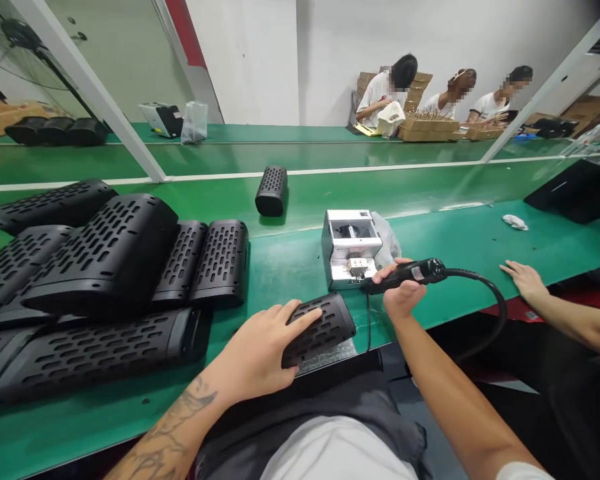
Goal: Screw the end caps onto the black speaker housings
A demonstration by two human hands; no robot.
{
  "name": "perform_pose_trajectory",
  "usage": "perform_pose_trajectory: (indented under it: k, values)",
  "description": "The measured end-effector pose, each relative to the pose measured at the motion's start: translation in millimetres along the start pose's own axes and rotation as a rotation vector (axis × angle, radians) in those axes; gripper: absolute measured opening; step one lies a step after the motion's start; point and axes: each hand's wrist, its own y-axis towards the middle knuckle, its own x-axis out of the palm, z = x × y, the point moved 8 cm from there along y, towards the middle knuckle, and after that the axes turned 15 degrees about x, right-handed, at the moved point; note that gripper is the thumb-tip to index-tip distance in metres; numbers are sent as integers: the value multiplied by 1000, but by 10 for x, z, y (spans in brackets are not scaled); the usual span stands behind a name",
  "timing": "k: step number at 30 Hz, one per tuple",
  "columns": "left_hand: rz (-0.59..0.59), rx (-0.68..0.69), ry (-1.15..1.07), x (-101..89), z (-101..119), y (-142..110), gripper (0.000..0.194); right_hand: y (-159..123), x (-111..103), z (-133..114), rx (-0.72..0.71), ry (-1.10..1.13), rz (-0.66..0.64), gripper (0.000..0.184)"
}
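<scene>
My left hand [257, 350] is wrapped over a black perforated housing [325, 323] near the table's front edge, fingers on its slotted top and thumb at the near side. My right hand [404, 298] grips a black electric screwdriver [423, 270] that lies almost level, its cable leaving to the right. The screwdriver's front end points left, at the lower front of a silver screw feeder box [355, 248]. Whether its tip touches the box cannot be made out. Under the held housing, a greyish sheet [330, 357] shows.
Several black perforated housings [125, 247] are piled at the left. One more housing [272, 190] stands farther back. A clear plastic bag [387, 237] sits behind the feeder. At the right, another person's hand [526, 280] rests on the green table [460, 250]. Several people sit beyond the belt.
</scene>
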Motion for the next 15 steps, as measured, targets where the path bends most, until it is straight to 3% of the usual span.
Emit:
perform_pose_trajectory:
  k: [4,9,12,15]
  values:
    - [56,35,-3,30,88,-9,109,-28,-32,-144,-22,40,42,86]
    - [320,21,-44,-133,283,160,63,-44,4,-707,-49,204,9,88]
    - [453,27,-72,-159,442,369,56,-119,32,-1208,-60,330,-141,92]
    - [504,52,-147,-143,560,536,51,-294,71,-1589,69,338,-336,76]
